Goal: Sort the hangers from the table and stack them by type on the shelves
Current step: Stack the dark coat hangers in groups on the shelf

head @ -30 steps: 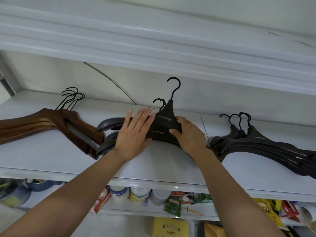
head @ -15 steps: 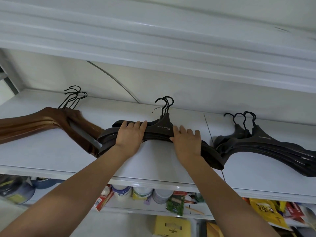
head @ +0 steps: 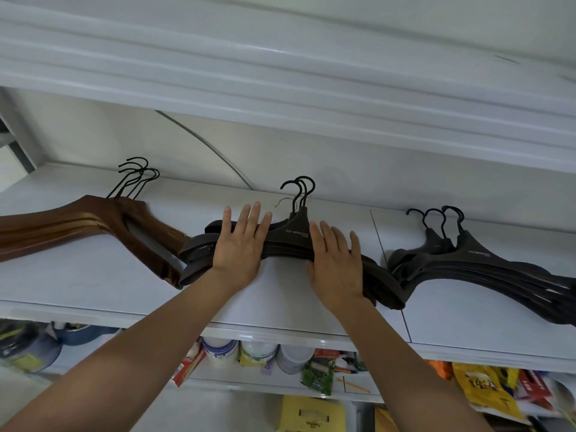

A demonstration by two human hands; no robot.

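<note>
brown wooden hangers [head: 93, 226] stacked left | dark hangers [head: 290, 241] middle stack | black hangers [head: 486, 263] right | all flat on shelf [head: 93, 282]

Three white tubs [head: 258, 350] stand in a row on the lower shelf [head: 233, 383], flanked by a red carton [head: 187, 366] on the left and a green packet [head: 318, 374] on the right. Yellow bags [head: 480, 388] crowd the shelf's right end, and a blue container [head: 84, 333] sits near its left end.
</note>
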